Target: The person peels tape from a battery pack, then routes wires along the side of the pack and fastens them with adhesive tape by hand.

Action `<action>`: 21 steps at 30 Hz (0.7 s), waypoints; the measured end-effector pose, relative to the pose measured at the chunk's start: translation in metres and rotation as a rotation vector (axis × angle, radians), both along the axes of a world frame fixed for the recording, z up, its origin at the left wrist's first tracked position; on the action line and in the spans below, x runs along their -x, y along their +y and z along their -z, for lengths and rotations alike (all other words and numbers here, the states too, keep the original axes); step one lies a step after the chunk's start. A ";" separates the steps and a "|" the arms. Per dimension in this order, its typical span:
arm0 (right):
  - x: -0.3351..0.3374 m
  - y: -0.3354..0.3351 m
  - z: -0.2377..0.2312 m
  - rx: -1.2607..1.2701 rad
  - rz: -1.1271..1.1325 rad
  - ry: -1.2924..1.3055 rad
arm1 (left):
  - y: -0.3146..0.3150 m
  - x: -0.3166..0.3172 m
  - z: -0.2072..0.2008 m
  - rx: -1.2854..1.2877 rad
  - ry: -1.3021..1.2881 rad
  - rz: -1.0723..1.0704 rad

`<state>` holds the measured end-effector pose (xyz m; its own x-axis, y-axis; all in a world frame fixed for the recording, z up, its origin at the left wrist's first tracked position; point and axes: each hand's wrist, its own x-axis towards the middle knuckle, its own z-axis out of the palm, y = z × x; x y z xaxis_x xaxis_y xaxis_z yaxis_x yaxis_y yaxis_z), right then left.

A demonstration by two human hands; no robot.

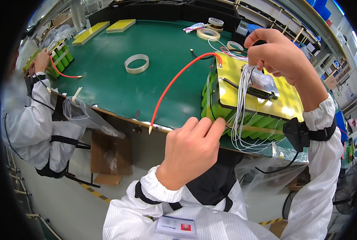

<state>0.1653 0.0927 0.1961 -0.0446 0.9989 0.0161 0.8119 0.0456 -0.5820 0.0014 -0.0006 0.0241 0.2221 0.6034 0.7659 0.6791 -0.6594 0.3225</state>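
Note:
A battery pack (282, 108) of green cells with a yellow top board stands on the green bench at its front edge. My left hand (194, 150) is closed, fingertips against the pack's lower front left corner, beside a tan tape band; what it pinches is hidden. Above the pack, my right hand (276, 56) is bent down with curled fingers closed at the top of a bundle of thin white wires (238, 120). The wires hang in loops over the pack's front. A thick red cable (170, 86) arcs from the top board toward the bench edge, its tip bare.
A tape roll (137, 64) lies mid-bench; more tape rolls (208, 34) sit at the back. Two yellow boards (121, 25) lie at the far left. A co-worker's hand (41, 61) touches another green pack (62, 56). A cardboard box (110, 154) stands below.

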 end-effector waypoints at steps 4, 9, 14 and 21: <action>0.000 0.000 0.002 -0.046 -0.034 -0.050 | 0.000 0.002 0.000 0.060 0.005 0.042; -0.001 0.002 0.010 -0.144 -0.110 -0.088 | -0.004 0.000 0.013 0.113 -0.088 0.091; 0.001 -0.002 0.013 -0.219 -0.084 -0.129 | -0.007 -0.003 0.024 0.075 -0.155 0.080; -0.006 -0.006 0.012 -0.221 -0.124 -0.157 | 0.000 -0.007 0.032 -0.015 -0.251 0.085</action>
